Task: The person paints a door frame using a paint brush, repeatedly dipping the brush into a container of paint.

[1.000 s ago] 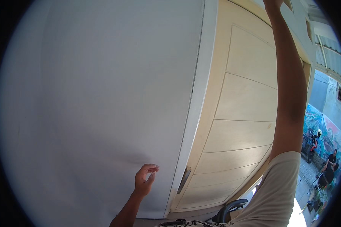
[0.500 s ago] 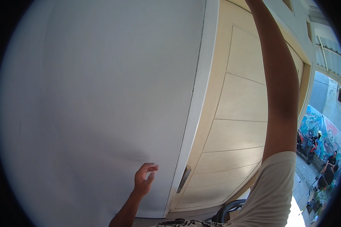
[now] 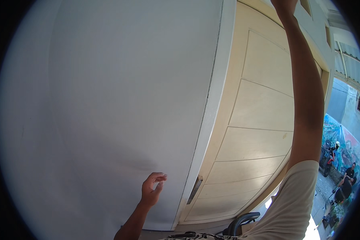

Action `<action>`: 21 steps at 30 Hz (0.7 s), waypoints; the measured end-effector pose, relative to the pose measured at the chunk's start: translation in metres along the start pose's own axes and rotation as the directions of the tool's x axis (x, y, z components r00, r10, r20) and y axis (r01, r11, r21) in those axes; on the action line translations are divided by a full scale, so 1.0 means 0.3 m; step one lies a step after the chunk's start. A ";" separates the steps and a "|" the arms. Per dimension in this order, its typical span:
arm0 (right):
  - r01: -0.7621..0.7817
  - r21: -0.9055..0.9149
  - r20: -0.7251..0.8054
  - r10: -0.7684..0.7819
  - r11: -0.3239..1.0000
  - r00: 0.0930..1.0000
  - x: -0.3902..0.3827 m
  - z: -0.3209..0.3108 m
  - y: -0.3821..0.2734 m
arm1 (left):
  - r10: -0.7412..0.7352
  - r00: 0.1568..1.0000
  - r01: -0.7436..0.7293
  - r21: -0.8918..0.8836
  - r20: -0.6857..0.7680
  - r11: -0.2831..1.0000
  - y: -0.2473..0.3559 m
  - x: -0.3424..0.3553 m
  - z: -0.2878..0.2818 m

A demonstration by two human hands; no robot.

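Observation:
My left hand hovers low in front of the pale grey wall. Its fingers are loosely curled, with a gap between them and the thumb, and nothing is held there. My right arm stretches upward in front of the cream panelled door. At the top edge, my right hand shows only in part; its fingers are cut off, so whatever they touch or hold is hidden. Nearest to my left hand on the door side is a metal handle plate.
A white door frame runs between wall and door. Below the door sits a black curved object. Outside at right are a motorcycle, a painted mural wall and a seated person.
My right arm has shifted to the right and slightly down, so part of the hand now shows at the top edge. My left hand has stayed in place.

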State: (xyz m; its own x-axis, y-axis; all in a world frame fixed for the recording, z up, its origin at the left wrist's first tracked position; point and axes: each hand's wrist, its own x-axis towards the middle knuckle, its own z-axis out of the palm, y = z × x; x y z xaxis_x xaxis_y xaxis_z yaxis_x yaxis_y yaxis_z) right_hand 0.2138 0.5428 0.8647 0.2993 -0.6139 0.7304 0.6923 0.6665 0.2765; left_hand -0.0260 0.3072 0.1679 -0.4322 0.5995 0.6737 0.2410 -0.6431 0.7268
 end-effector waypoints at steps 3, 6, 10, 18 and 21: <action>-0.048 0.138 -0.038 0.054 0.989 0.998 0.067 0.082 -0.147 | 0.001 1.000 -0.001 -0.001 0.014 1.000 -0.001 0.010 0.021; -0.148 0.298 -0.078 0.179 0.943 0.981 0.090 0.107 -0.182 | 0.007 1.000 -0.006 -0.008 0.011 1.000 -0.001 0.013 0.035; -0.398 0.374 0.151 0.369 0.837 0.917 0.016 0.065 -0.001 | -0.001 1.000 0.001 -0.013 -0.003 1.000 -0.007 0.005 0.036; -0.169 -0.385 0.049 0.203 0.907 0.978 -0.055 -0.125 0.496 | -0.010 1.000 0.010 0.000 -0.002 1.000 -0.010 0.011 0.033; -0.054 -0.113 -0.136 0.039 0.992 0.990 -0.094 -0.093 0.362 | -0.011 1.000 0.011 0.000 0.016 1.000 -0.007 0.022 0.050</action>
State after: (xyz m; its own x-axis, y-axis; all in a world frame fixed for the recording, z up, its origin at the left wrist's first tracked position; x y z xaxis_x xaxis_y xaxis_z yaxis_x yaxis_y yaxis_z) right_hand 0.2989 0.6207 0.8567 0.4124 -0.6396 0.6487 0.7451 0.6466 0.1638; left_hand -0.0161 0.3196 0.1729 -0.4209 0.6138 0.6679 0.2367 -0.6364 0.7341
